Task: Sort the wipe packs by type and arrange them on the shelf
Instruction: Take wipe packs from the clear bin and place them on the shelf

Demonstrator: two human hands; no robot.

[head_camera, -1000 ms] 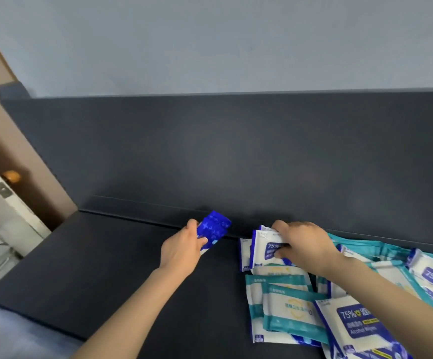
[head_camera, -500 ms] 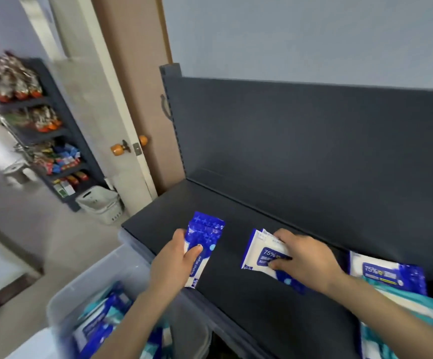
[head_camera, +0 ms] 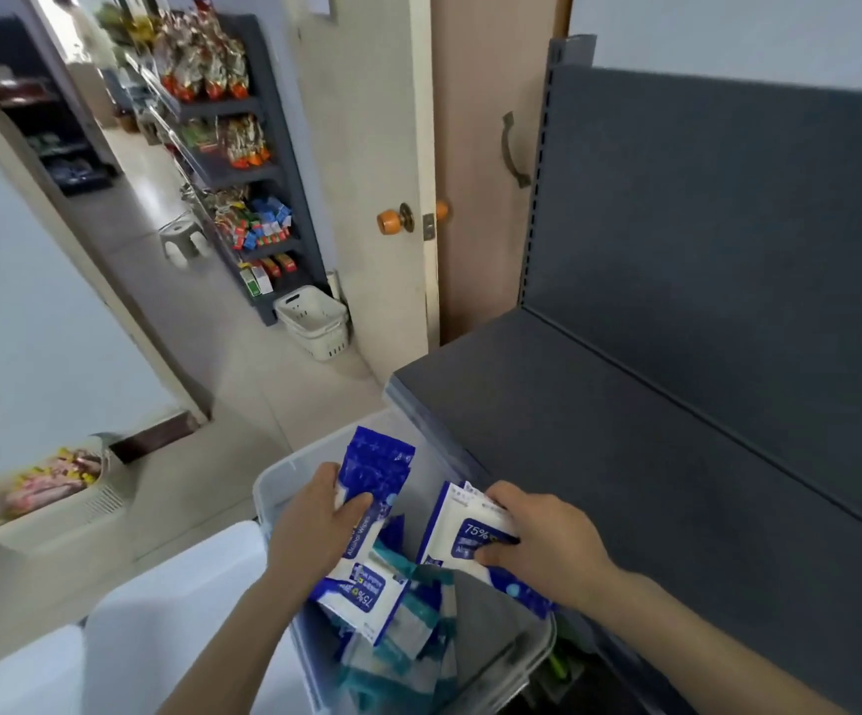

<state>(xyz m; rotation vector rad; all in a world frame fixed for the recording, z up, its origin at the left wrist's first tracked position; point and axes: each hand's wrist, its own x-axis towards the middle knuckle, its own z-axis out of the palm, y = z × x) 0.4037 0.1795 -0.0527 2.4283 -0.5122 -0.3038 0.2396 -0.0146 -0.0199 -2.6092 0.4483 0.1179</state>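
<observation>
Sorting: your left hand (head_camera: 315, 528) grips a blue alcohol wipe pack (head_camera: 377, 467), right hand (head_camera: 547, 547) pinches a 75% alcohol pack (head_camera: 446, 528), over the clear bin (head_camera: 270, 487) left of the shelf (head_camera: 624, 482); next, probably shelve both together.

small shop, stocked snack shelves (head_camera: 235, 147), stacked shopping baskets (head_camera: 313, 322), dark display shelf (head_camera: 650, 456)

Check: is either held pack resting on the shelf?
No, the left pack and right pack are both gripped over the clear bin, off the shelf.
</observation>
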